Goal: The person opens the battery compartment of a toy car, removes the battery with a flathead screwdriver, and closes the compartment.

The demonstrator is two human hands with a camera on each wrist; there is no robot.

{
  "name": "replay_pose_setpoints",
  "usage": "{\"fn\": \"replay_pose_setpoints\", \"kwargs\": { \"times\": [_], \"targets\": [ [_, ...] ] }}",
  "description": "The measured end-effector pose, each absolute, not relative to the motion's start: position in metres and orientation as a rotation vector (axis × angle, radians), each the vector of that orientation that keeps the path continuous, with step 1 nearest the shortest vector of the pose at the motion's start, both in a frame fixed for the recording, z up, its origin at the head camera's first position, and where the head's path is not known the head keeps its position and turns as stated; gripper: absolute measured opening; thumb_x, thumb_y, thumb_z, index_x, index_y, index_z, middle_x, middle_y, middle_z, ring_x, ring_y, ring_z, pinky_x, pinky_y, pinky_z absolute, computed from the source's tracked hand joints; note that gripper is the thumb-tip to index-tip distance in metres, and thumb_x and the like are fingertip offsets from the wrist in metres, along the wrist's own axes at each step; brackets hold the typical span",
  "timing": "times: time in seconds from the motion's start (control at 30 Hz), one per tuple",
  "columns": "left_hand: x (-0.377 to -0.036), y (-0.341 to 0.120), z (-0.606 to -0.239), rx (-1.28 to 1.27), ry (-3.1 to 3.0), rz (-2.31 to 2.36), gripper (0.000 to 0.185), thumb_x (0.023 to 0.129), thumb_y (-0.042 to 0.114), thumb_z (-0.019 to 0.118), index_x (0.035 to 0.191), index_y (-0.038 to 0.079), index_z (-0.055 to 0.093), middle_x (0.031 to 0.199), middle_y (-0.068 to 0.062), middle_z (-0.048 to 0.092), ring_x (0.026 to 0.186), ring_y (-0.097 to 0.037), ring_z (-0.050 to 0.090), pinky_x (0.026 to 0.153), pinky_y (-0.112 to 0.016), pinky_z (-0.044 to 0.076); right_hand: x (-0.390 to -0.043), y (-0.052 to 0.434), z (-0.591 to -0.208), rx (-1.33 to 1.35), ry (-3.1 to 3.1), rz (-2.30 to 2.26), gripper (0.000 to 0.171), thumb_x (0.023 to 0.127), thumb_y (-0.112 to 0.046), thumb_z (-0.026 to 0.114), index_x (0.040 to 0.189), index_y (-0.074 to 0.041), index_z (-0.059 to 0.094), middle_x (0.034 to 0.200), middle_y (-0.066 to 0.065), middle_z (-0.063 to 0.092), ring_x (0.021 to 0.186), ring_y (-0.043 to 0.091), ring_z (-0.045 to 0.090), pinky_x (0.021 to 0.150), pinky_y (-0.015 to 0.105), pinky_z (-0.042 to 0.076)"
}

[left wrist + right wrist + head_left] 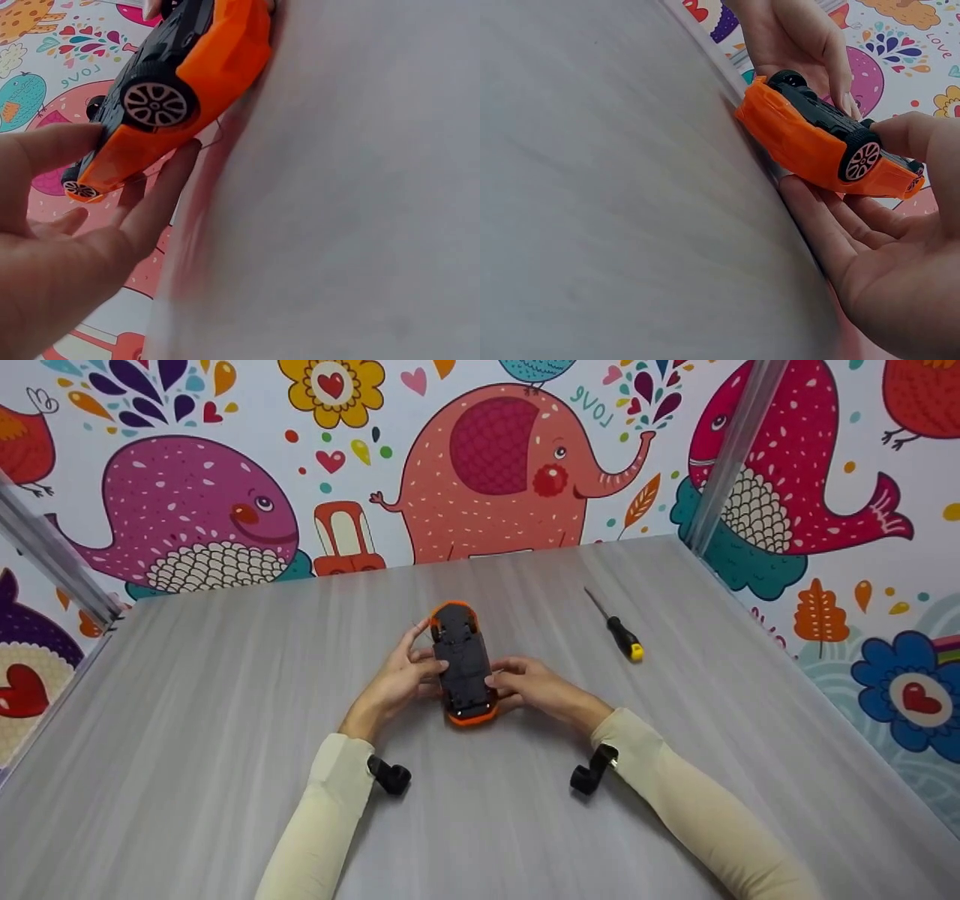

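Observation:
An orange toy car (463,660) lies upside down on the grey table (225,697), its black underside facing up. My left hand (416,664) holds its left side, thumb on the chassis and fingers along the body. From the right, my right hand (517,679) holds the car's near end, thumb on top. In the left wrist view the toy car (202,67) sits between the thumb and the fingers of my left hand (135,187). The right wrist view shows the car (802,142) resting on the fingers of my right hand (855,217), with the left hand (802,37) beyond it.
A screwdriver (619,630) with a black and yellow handle lies on the table to the right of the car. Walls with cartoon animals close in the table at the back and sides. Metal posts (731,450) (52,562) stand at the far corners.

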State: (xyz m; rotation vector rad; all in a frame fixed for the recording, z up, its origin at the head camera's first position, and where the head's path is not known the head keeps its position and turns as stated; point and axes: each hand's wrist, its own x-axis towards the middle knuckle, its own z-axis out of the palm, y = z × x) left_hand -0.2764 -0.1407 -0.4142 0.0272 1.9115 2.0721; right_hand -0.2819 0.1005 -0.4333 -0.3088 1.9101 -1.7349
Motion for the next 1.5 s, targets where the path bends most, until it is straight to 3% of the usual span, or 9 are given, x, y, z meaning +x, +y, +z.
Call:
{"fn": "replay_pose_setpoints", "kwargs": {
  "times": [0.17, 0.47, 0.77, 1.03, 1.5],
  "targets": [
    [-0.2763, -0.1396, -0.4138, 0.022, 1.959, 2.025, 0.080, 0.097, 0.000, 0.057, 0.161, 0.019, 0.014, 0.150, -0.019, 0.044, 0.122, -0.029, 0.058, 0.097, -0.042, 0.056, -0.2804, 0.0998, -0.4330, -0.305, 1.925, -1.731, 0.053, 0.094, -0.019, 0.060, 0.140, 0.003, 0.048, 0.129, 0.020, 0.064, 0.099, 0.015, 0.068, 0.080, 0.026, 0.059],
    [-0.2756, -0.1391, -0.4134, 0.094, 2.058, 1.931, 0.071, 0.098, 0.009, 0.062, 0.158, 0.007, 0.025, 0.154, -0.018, 0.039, 0.115, -0.026, 0.063, 0.100, -0.040, 0.056, -0.2814, 0.0988, -0.4335, -0.294, 1.948, -1.744, 0.057, 0.092, -0.017, 0.059, 0.144, 0.004, 0.044, 0.133, 0.021, 0.062, 0.103, 0.016, 0.067, 0.081, 0.025, 0.059],
    [-0.2740, -0.1383, -0.4132, 0.140, 2.064, 1.907, 0.069, 0.097, 0.013, 0.065, 0.157, 0.014, 0.030, 0.150, -0.015, 0.046, 0.112, -0.024, 0.066, 0.094, -0.038, 0.059, -0.2814, 0.0968, -0.4326, -0.273, 1.969, -1.779, 0.060, 0.092, -0.014, 0.062, 0.146, 0.002, 0.043, 0.139, 0.022, 0.058, 0.108, 0.019, 0.066, 0.084, 0.028, 0.059],
    [-0.2745, -0.1362, -0.4130, 0.147, 2.059, 1.900, 0.069, 0.098, 0.013, 0.064, 0.157, 0.013, 0.029, 0.150, -0.016, 0.047, 0.109, -0.023, 0.067, 0.094, -0.039, 0.059, -0.2821, 0.0989, -0.4334, -0.276, 1.948, -1.822, 0.062, 0.091, -0.012, 0.063, 0.148, 0.000, 0.041, 0.140, 0.024, 0.056, 0.105, 0.019, 0.067, 0.085, 0.030, 0.060],
    [-0.2750, -0.1340, -0.4154, 0.101, 2.002, 1.929, 0.075, 0.097, 0.014, 0.065, 0.159, 0.014, 0.023, 0.150, -0.021, 0.046, 0.125, -0.032, 0.060, 0.101, -0.046, 0.055, -0.2853, 0.1022, -0.4368, -0.244, 1.822, -1.890, 0.066, 0.089, -0.008, 0.065, 0.150, -0.003, 0.037, 0.141, 0.021, 0.055, 0.106, 0.017, 0.066, 0.084, 0.027, 0.059]
  ]
}}
